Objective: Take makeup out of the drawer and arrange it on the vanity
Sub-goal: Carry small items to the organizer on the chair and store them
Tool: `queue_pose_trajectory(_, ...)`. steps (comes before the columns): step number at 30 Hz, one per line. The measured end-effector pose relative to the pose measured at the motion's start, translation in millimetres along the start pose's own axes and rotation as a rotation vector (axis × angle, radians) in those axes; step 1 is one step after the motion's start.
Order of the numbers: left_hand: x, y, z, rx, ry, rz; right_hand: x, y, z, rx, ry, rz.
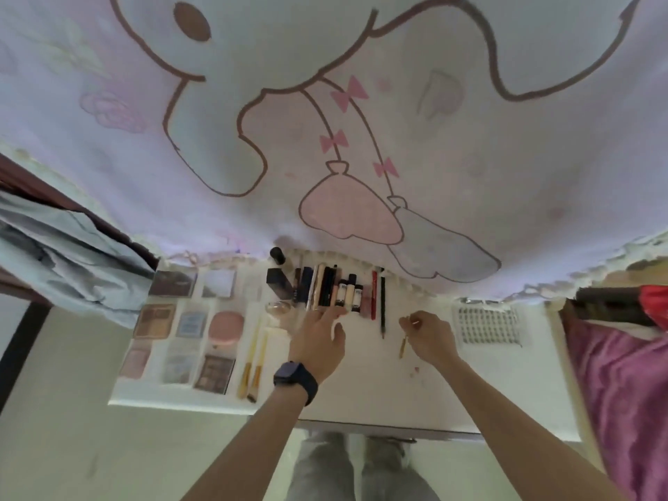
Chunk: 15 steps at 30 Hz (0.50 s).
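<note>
While most of the makeup already lay sorted on the white surface (361, 392), the right hand (430, 336) was pinched shut on a thin gold-handled tool (403, 347), its handle hanging down toward the surface from between thumb and forefinger. What kind of tool it was could not be told; it was too small and blurred. The left hand (320, 338), with a dark watch (294, 379) on the wrist, was spread open, fingertips resting at the near ends of the row of tubes and pencils (336, 289) lined up against the cartoon curtain (325, 121). To the left sat a grid of palettes (180, 330), with two gold brushes (253, 363) just beside it, and a white lash tray (488, 325) lay well apart on the right.

The tool looked light and stiff, likely slippery along its smooth handle, so a fingertip pinch near its middle would steady it best. The tubes seemed rigid and prone to rolling; pressing on their ends, as the left hand appeared to do, should square the row. No drawer was in view.
</note>
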<state>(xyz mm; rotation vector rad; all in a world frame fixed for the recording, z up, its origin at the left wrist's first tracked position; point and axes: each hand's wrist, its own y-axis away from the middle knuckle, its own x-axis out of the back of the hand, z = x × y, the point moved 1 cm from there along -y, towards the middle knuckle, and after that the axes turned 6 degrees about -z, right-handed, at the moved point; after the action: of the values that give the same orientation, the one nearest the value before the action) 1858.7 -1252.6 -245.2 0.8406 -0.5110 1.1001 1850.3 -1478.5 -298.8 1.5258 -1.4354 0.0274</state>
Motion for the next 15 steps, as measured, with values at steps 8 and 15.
queue_pose_trajectory(8,-85,-25,-24,0.053,-0.178,-0.164,-12,-53,3,0.079,-0.012,-0.008)
queue_pose_trajectory(15,-113,-28,-61,-0.111,-0.343,-0.054,-44,-56,19,0.207,0.103,0.186)
